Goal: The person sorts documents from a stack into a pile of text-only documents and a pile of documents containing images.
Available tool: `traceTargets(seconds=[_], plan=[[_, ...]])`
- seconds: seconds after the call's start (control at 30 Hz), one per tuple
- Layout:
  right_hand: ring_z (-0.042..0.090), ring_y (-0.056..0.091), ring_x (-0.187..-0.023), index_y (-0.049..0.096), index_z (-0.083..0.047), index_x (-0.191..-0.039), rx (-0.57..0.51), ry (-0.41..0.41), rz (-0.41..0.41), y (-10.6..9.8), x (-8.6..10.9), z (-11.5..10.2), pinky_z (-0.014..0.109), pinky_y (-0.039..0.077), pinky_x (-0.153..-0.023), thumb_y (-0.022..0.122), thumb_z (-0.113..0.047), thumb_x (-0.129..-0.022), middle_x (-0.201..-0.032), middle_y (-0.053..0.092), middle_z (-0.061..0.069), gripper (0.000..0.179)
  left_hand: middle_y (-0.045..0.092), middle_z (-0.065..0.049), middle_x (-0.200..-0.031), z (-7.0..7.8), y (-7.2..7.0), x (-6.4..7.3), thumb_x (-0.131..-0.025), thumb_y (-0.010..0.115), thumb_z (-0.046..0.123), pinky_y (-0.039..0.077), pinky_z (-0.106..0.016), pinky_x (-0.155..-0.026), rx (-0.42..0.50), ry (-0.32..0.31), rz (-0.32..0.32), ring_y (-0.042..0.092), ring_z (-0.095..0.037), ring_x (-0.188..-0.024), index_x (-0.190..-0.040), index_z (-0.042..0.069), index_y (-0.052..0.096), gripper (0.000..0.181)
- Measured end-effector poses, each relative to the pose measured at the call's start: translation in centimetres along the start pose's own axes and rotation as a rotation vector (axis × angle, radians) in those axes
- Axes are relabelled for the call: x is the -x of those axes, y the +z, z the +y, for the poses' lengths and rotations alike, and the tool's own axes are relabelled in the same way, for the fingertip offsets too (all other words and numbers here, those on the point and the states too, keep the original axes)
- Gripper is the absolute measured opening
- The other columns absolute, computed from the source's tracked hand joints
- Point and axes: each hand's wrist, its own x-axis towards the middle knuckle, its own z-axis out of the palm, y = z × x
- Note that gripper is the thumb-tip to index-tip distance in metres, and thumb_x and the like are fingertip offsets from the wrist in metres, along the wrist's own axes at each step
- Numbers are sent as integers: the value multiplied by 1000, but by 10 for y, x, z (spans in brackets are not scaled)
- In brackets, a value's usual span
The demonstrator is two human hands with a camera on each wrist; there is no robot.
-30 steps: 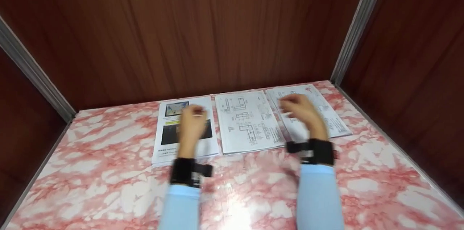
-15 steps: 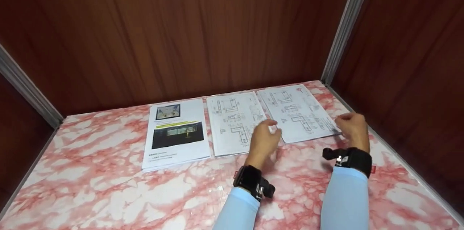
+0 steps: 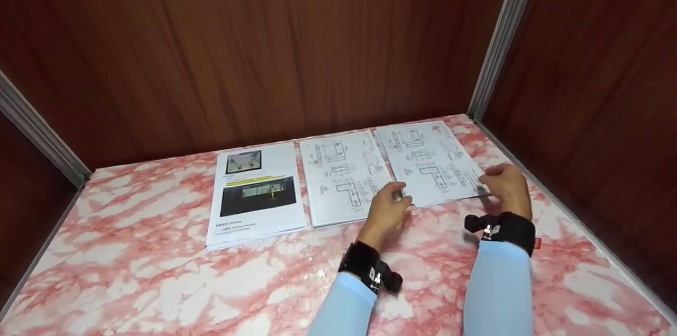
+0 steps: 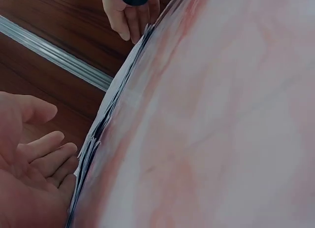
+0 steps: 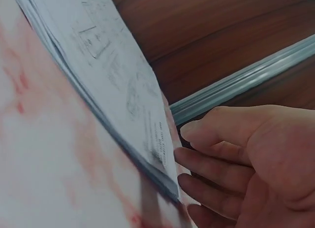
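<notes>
Of three stacks of printed paper lying side by side, the right one (image 3: 423,161) bears line drawings of an L-shaped part. My left hand (image 3: 389,206) is at its near left corner, thumb apart from the loosely bent fingers. In the left wrist view those fingertips (image 4: 69,151) meet the sheets' edge. At the near right corner is my right hand (image 3: 506,186); the right wrist view puts its fingertips (image 5: 183,155) at the paper's side edge, with no paper between thumb and fingers. Both hands look relaxed; whether the right one touches the paper is hard to tell.
A similar stack of drawings (image 3: 333,206) lies in the middle, and one with photos and a yellow highlight (image 3: 259,225) at left. They rest on a red-and-white marbled table (image 3: 158,272). Dark wood-look panels (image 3: 296,50) with metal corner posts (image 3: 508,34) enclose the back and sides.
Both hands have moved right, the left from over the photo stack, the right from over the right stack, to that stack's two near corners. Over the last half second they shift slightly left.
</notes>
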Motion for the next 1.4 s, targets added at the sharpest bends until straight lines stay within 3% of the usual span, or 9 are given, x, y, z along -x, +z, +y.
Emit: traceTargets(seconds=[0.2,0.4,0.47,0.6,0.7,0.8,1.03,1.2,1.4], plan=[[31,43,-114,48,-9,-131,-43,-14,6,-2,-1,-2,43,41,-92,60,-32,-85,-130,46,15,52,59,-10,-123,1,-1,1,-84,60,21,38,-33,-102,-15,-4,-35,53,-22,-118,-124,10,56,41],[28,48,-110,38,-15,-139,-349,124,-18,1,1,-2,41,48,-85,66,-25,-83,-128,44,8,63,60,-8,-122,1,-1,2,-84,60,21,38,-33,-102,-7,-17,-52,53,-21,-117,-122,11,57,39],[26,55,-104,36,-14,-139,-428,128,-28,3,1,-2,41,49,-85,67,-21,-83,-126,46,8,65,60,-6,-122,1,0,1,-84,60,22,38,-32,-102,-20,-12,-60,53,-20,-117,-121,12,58,38],[20,65,-81,34,-14,-141,-443,131,-65,4,-2,-2,37,54,-77,63,-15,-85,-116,55,10,64,61,-3,-120,1,0,1,-84,59,24,39,-30,-100,-44,-10,-64,54,-16,-114,-119,14,58,36],[16,67,-70,32,-13,-143,-360,121,-86,3,-3,-1,34,56,-71,59,-15,-87,-108,59,10,62,61,-5,-117,1,0,1,-84,59,22,40,-31,-97,-32,-12,-51,54,-17,-110,-119,13,59,36],[15,68,-72,31,-13,-142,-377,119,-84,1,-2,-1,33,56,-73,57,-16,-89,-107,59,10,60,60,-9,-115,3,0,2,-83,59,18,41,-33,-96,-18,-10,-14,55,-20,-108,-119,12,57,37],[16,69,-77,25,-13,-142,-557,162,-150,-6,4,-3,36,54,-79,56,-12,-89,-105,62,7,62,56,-13,-127,7,-1,1,-84,60,16,41,-34,-101,-16,-19,109,54,-24,-118,-124,10,51,42],[17,69,-78,28,-14,-135,-701,155,-225,-6,2,-3,39,54,-80,57,-7,-87,-104,62,7,56,59,-11,-125,9,-3,-2,-87,57,23,46,-31,-96,109,-35,117,58,-21,-113,-133,7,45,50],[19,69,-85,27,-13,-136,-649,101,-278,-5,2,-2,33,53,-85,59,-10,-88,-108,58,8,58,66,-7,-114,10,-7,-5,-90,53,36,46,-33,-91,170,-74,112,63,-18,-101,-136,6,43,56]])
